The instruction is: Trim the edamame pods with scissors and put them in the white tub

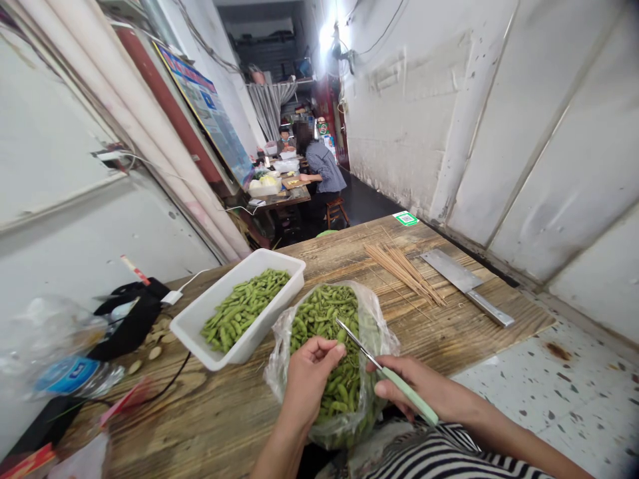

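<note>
My right hand point(422, 386) is wrapped round a pair of scissors with pale green handles point(402, 389), whose narrow metal blades point up and left over the pods. Just left of the blade tips, my left hand point(310, 372) has thumb and fingers pinched together; whatever is between them is hidden. Both hands are above a clear plastic bag point(382, 326) full of green edamame pods point(322, 309), at the table's near edge. To its left stands a white plastic tub point(187, 326) partly filled with more pods point(244, 309).
On the wooden table point(224, 412), wooden skewers point(404, 269) and a cleaver point(456, 276) lie to the right. A plastic bottle point(74, 376), black bag point(122, 326) and cable are at left. People point(322, 163) sit at a farther table.
</note>
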Motion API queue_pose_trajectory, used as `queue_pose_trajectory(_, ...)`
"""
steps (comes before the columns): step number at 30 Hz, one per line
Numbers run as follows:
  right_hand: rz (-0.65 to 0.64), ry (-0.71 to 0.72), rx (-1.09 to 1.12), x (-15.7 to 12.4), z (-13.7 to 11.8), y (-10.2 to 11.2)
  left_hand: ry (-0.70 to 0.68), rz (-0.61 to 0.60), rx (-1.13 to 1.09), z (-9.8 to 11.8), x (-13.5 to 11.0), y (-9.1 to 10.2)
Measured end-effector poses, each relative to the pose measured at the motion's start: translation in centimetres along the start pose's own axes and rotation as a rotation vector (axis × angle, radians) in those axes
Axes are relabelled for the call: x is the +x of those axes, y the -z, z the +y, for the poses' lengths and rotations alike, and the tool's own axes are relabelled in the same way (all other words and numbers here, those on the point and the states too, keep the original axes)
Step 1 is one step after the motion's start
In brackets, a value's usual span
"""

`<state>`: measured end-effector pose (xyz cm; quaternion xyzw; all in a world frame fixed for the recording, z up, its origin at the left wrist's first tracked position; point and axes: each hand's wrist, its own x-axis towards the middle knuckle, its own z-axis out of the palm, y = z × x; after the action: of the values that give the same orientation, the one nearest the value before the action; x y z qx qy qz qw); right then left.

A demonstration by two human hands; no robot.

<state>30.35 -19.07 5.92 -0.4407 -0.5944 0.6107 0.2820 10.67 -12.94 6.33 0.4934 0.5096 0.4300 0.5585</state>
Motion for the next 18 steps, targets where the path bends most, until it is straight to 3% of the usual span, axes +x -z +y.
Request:
queue_pose_trajectory(11,0.077,-0.071,0.012,0.37,-0.13,-0.47,0.104,-0.097,-0.111,-0.06,0.15,-0.01)
queue_pose_trajectory(18,0.043,-0.021,-0.102,-0.04,-0.14,-0.26,0.161,-0.067,-0.364,0.82,0.08,-0.17)
